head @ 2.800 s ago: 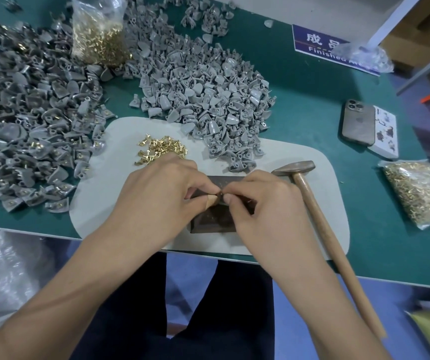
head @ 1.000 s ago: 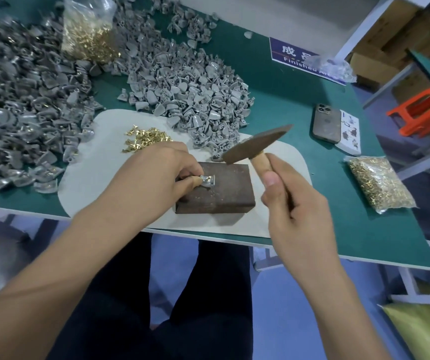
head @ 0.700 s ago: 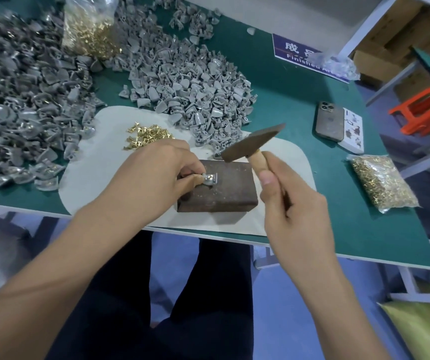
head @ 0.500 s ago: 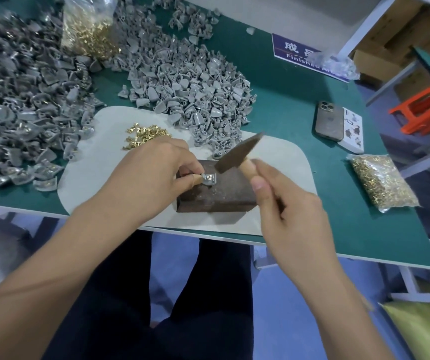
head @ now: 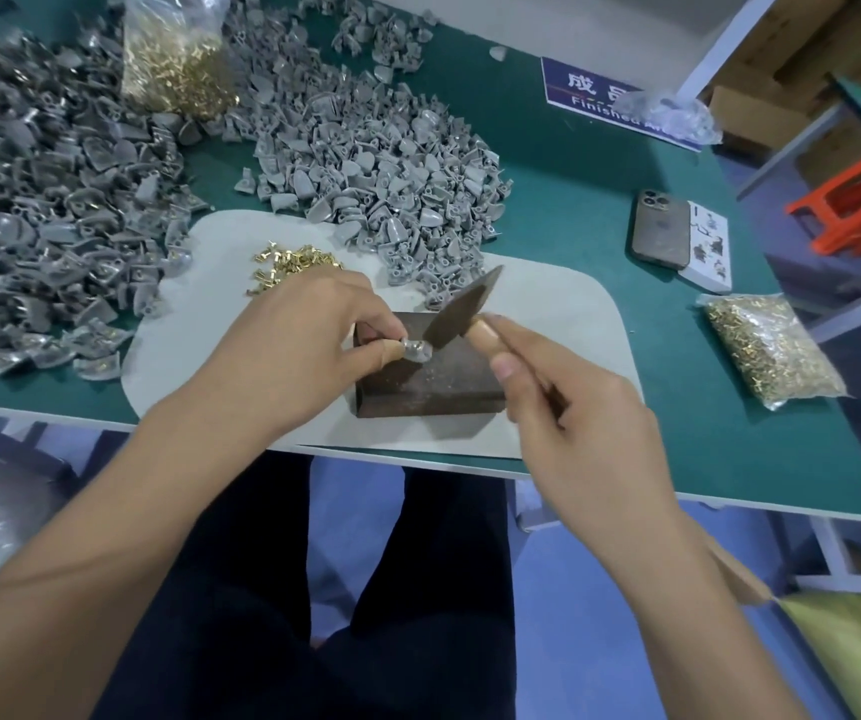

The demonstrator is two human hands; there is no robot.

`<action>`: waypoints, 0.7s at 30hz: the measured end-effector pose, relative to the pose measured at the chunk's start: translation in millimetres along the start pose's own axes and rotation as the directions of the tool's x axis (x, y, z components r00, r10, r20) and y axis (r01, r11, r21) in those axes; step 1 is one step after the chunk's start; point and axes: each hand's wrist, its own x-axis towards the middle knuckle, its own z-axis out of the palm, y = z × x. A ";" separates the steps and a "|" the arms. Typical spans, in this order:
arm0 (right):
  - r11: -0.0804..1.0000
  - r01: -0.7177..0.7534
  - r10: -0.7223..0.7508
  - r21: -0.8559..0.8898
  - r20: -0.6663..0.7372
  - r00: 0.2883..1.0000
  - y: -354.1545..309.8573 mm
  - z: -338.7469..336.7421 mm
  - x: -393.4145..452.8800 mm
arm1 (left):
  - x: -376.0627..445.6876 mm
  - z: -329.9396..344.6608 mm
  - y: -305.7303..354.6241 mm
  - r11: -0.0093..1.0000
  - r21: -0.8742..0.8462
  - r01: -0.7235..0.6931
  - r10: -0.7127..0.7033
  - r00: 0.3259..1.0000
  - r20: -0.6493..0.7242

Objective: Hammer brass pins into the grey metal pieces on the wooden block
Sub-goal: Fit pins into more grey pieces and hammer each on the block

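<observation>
A heap of grey pieces (head: 48, 200) covers the left of the green table (head: 599, 210), with a bag of brass pins (head: 176, 54) standing behind it. A second grey heap (head: 381, 168) lies further right, spilling onto a pale mat (head: 199, 314). Loose pins (head: 288, 262) sit on the mat just behind the left hand (head: 293, 350).

That hand pinches one small grey piece (head: 415, 349) between thumb and forefinger, holding it down on the top of the dark block (head: 433, 381), near the block's left rear corner. The piece looks shiny and blurred; a pin in it cannot be made out.

The hammer (head: 462, 314) has a dark metal head, tilted, its lower end touching or just over the piece. The right hand (head: 579, 423) is curled round the wooden handle close under the head, thumb along it.

Further right lie a phone (head: 659, 228), a card (head: 709, 246) and another pin bag (head: 766, 350).
</observation>
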 end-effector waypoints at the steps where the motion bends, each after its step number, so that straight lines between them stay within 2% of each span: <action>1: 0.998 -0.015 0.018 0.055 -0.065 0.998 2.3 -5.5 0.4 | -0.3 -0.7 0.3 1.000 0.006 0.004 -0.004 1.000 0.003; 2: 0.995 -0.036 0.048 0.091 -0.134 0.990 6.9 -10.1 2.3 | -0.9 -0.9 0.8 1.000 0.018 0.010 -0.010 1.000 0.002; 4: 0.990 -0.130 0.139 0.056 -0.218 0.966 18.6 -14.6 9.6 | -1.8 -1.1 2.5 0.998 0.053 0.022 -0.022 1.000 0.000; 9: 0.918 -0.376 0.372 -0.121 -0.056 0.926 60.9 -7.7 24.4 | -4.0 -3.3 4.6 0.990 0.127 0.060 -0.062 0.998 0.008; 12: 0.896 -0.394 0.387 -0.205 -0.072 0.919 64.5 6.8 20.5 | -8.7 -4.1 5.8 0.988 0.134 0.074 -0.073 0.997 -0.017; 15: 0.885 -0.331 0.271 -0.328 -0.216 0.938 58.9 15.2 18.3 | -9.8 -4.2 8.7 0.986 0.142 0.085 -0.086 0.996 -0.003; 16: 0.917 -0.286 0.221 -0.276 -0.245 0.944 54.7 16.0 19.3 | -9.9 -4.5 9.7 0.987 0.139 0.086 -0.088 0.996 0.011; 18: 0.993 -0.109 0.093 -0.054 -0.249 0.964 39.5 18.4 23.4 | -10.5 -5.8 11.0 0.990 0.112 0.091 -0.095 0.995 0.033; 21: 0.980 0.162 -0.142 0.113 -0.163 0.976 -0.5 29.4 28.2 | -14.1 -7.8 11.3 0.992 0.082 0.101 -0.102 0.995 0.013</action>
